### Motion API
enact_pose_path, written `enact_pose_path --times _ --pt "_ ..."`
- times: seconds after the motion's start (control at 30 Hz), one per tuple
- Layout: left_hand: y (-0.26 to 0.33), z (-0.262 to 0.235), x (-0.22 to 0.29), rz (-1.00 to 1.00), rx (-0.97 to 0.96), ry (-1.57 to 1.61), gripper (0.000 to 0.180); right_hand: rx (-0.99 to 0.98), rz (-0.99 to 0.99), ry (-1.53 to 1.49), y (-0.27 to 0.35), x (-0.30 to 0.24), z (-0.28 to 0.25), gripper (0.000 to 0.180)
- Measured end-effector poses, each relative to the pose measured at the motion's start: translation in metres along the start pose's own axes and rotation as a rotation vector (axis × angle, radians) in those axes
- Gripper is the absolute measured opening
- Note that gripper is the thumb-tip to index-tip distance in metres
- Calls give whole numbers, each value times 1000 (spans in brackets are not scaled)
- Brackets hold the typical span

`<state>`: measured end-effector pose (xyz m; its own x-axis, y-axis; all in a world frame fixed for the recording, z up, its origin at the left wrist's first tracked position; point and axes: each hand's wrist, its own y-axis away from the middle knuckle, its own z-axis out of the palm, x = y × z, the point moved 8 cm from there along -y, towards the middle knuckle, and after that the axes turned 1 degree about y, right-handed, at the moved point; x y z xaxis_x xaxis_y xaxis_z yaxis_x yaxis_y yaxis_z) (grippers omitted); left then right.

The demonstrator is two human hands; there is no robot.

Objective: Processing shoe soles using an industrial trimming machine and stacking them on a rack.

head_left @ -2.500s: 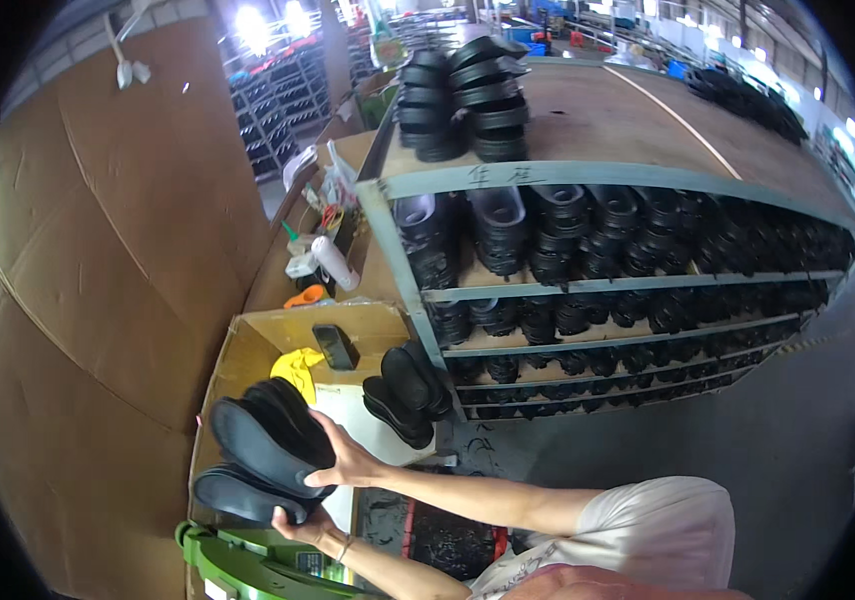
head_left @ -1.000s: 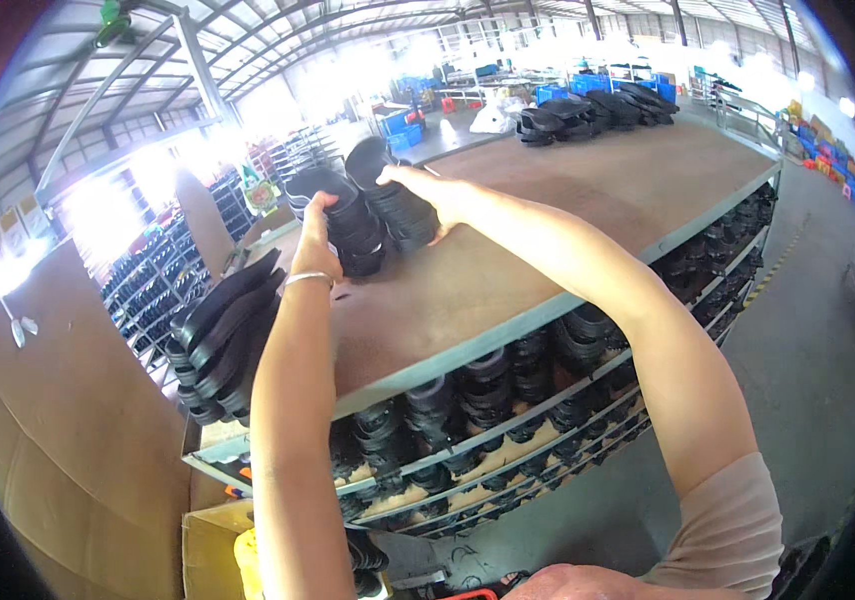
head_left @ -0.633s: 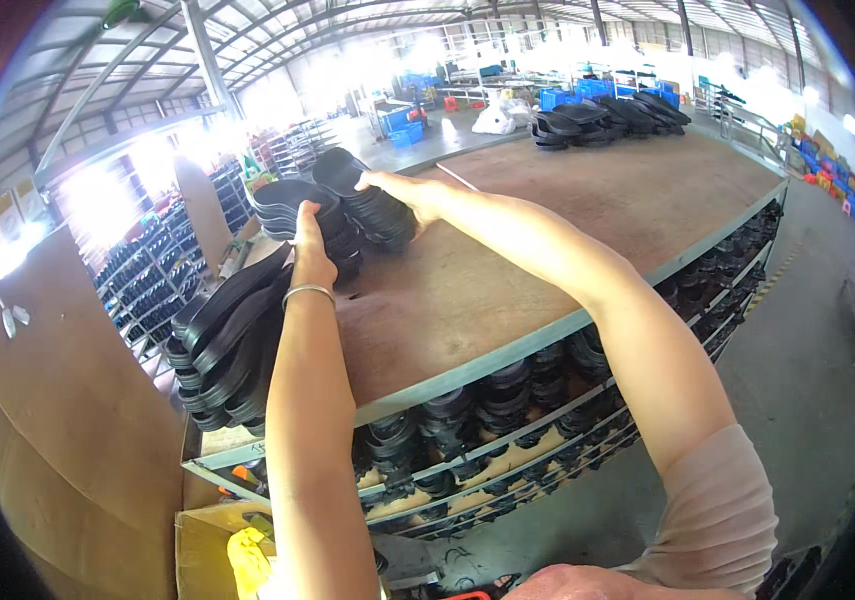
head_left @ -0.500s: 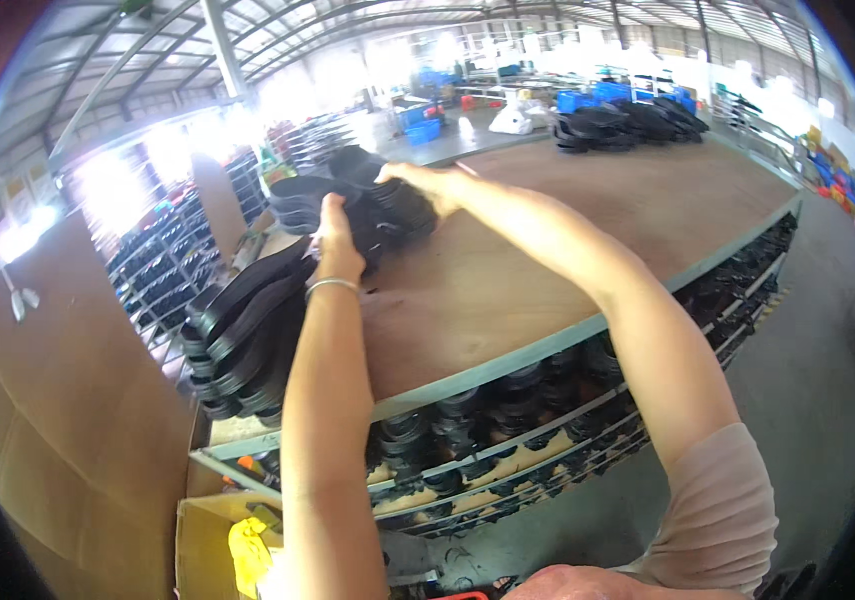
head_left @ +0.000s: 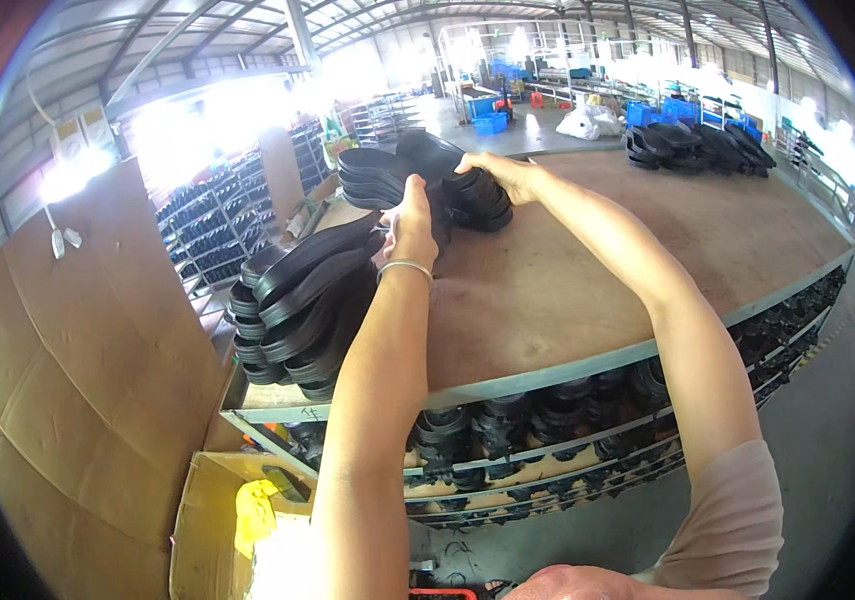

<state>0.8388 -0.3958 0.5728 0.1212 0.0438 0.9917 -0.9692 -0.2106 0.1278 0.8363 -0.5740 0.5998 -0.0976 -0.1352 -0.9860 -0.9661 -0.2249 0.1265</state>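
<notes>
Black shoe soles lie in nested stacks along the left end of a brown wooden tabletop (head_left: pixel 548 300). The far stack of shoe soles (head_left: pixel 378 178) sits between my two hands. My left hand (head_left: pixel 411 228), with a bangle at its wrist, is closed against its near side, thumb up and the other fingers partly hidden. My right hand (head_left: pixel 501 176) grips its right side, with thumb and fingers bent over the edge of the soles. A nearer stack of shoe soles (head_left: pixel 313 290) rests left of my left forearm, by the table's front left corner.
Another heap of black soles (head_left: pixel 698 148) lies at the table's far right. Below the tabletop, rack shelves (head_left: pixel 508 460) hold more black soles. A cardboard sheet (head_left: pixel 78 350) stands at the left, near an open carton (head_left: pixel 210 520) with a yellow cloth (head_left: pixel 256 512).
The whole view has swung left, so table, stacks and arms sit farther right in the picture. Both hands keep their hold on the far stack.
</notes>
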Motion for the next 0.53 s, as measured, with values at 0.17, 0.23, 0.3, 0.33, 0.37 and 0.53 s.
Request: enact_pose_path --times 0.17,0.23,0.3,0.33,0.37,0.53 --pt "-7 4 -4 -30 13 24 105 6 -75 -21 -5 0 3 53" --pt "-8 0 -4 -46 37 24 105 38 -109 -24 -9 -1 6 51" --pt "-7 1 -2 -19 9 144 104 -16 -122 -38 -14 -4 11 51" --pt "31 11 0 -73 90 43 104 -19 -115 -59 -11 4 -11 50" --pt "34 0 3 -70 145 -3 104 -32 -147 -48 -8 -4 4 49" --pt "26 -11 0 -157 269 43 112 -126 -127 16 -35 -20 20 49"
